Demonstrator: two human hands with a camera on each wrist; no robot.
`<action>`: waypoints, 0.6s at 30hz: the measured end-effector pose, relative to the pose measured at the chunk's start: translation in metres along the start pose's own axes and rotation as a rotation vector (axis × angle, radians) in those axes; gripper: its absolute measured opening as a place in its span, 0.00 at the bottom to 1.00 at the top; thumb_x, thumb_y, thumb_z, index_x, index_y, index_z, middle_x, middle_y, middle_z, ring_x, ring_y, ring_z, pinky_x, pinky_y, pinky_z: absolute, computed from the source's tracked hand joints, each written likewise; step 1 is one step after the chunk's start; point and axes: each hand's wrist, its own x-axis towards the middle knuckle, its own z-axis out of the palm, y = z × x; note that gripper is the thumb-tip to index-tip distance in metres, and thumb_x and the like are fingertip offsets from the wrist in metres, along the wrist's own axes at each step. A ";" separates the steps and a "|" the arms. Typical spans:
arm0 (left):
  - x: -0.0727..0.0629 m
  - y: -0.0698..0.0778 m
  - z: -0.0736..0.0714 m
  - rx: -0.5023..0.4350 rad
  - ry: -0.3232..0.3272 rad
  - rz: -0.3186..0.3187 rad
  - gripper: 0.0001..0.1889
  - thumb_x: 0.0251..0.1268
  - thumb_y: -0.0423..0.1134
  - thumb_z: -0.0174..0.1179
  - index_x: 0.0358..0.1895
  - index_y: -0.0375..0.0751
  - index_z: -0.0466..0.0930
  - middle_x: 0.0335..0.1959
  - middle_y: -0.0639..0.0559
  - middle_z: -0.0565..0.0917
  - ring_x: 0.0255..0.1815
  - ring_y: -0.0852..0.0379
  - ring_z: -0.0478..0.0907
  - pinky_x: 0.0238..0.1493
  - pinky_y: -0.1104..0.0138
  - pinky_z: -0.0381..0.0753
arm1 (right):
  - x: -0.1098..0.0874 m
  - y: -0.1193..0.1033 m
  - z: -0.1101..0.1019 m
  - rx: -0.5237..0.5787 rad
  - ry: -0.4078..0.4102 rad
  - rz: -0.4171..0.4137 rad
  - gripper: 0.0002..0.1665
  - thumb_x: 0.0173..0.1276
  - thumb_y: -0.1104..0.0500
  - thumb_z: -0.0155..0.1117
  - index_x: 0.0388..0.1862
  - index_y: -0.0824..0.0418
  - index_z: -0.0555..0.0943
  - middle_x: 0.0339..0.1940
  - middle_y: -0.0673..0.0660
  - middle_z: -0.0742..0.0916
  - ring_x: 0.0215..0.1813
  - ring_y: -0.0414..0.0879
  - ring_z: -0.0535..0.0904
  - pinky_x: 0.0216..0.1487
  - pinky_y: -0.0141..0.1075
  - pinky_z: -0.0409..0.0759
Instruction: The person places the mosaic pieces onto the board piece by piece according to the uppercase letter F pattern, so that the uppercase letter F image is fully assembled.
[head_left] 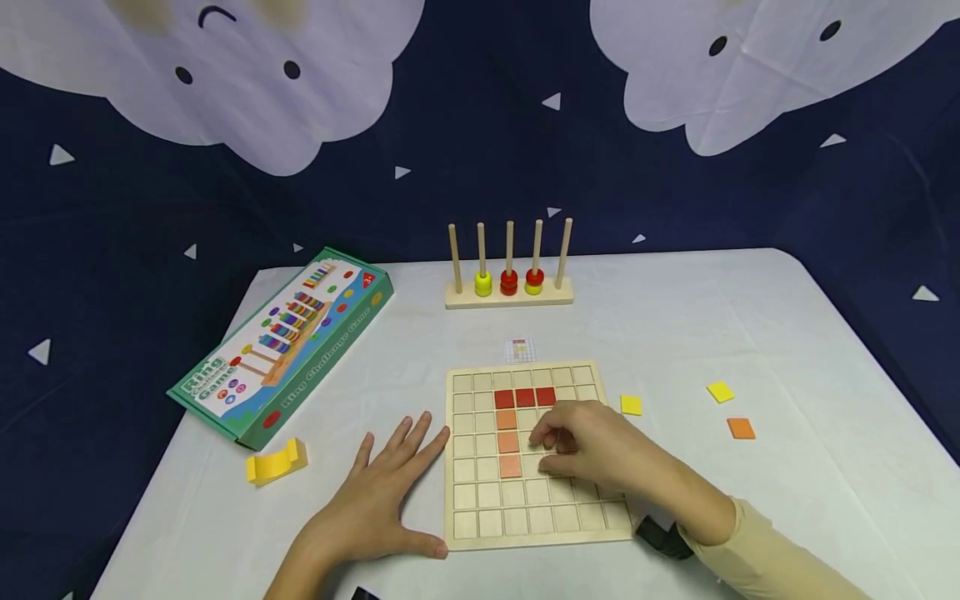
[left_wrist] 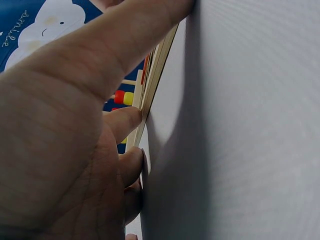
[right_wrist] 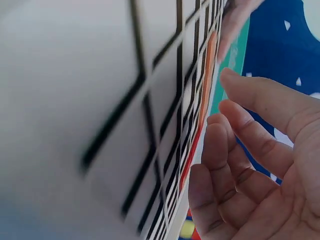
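On the white table (head_left: pixel 675 333) lies a wooden grid board (head_left: pixel 534 454), and only a small part of it is filled: three red tiles (head_left: pixel 525 397) sit in a row near its far edge, and under the left one a column of three orange tiles (head_left: pixel 508 442) goes down toward the person, each a little paler. Most squares are bare wood, so I judge the pattern is at an early stage. At 12 o'clock from the board, just beside its far edge, lies a small pattern card (head_left: pixel 520 349); its print is too small to read. Loose tiles wait at 3 o'clock from the board: a yellow tile (head_left: pixel 632 405) just beside it, and another yellow tile (head_left: pixel 720 392) and an orange tile (head_left: pixel 741 428) well apart. The right hand (head_left: pixel 592 450) rests over the middle of the board with fingers curled toward the thumb; I cannot tell if it pinches a tile. The left hand (head_left: pixel 382 492) lies flat on the table, fingers straight and spread, touching the board's left edge and holding nothing. At 10 o'clock from the board lies a green box (head_left: pixel 288 342) with the words "Ring Challenge Game". At 12 o'clock stands a peg rack (head_left: pixel 510 287) with yellow and red rings. A yellow curved block (head_left: pixel 276 463) lies at 9 o'clock.
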 end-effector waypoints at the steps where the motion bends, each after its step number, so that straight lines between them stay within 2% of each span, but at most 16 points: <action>1: 0.000 0.000 0.000 0.001 0.000 0.000 0.69 0.39 0.77 0.78 0.88 0.63 0.54 0.92 0.54 0.49 0.92 0.39 0.45 0.82 0.25 0.37 | -0.002 0.002 -0.003 0.009 0.007 0.009 0.11 0.62 0.60 0.83 0.43 0.52 0.90 0.34 0.42 0.88 0.34 0.33 0.77 0.38 0.28 0.79; 9: 0.001 0.000 0.000 0.002 -0.004 -0.006 0.69 0.38 0.77 0.79 0.88 0.63 0.54 0.92 0.54 0.49 0.92 0.39 0.45 0.82 0.24 0.37 | -0.018 0.023 -0.022 0.048 0.056 0.069 0.12 0.63 0.58 0.83 0.44 0.53 0.90 0.33 0.42 0.85 0.35 0.34 0.78 0.38 0.29 0.80; 18: 0.000 0.001 0.000 -0.007 -0.008 -0.014 0.69 0.38 0.77 0.78 0.88 0.64 0.54 0.91 0.53 0.49 0.92 0.39 0.44 0.82 0.24 0.36 | -0.047 0.050 -0.052 -0.021 0.163 0.173 0.13 0.63 0.57 0.83 0.46 0.52 0.91 0.36 0.41 0.88 0.37 0.32 0.80 0.39 0.30 0.83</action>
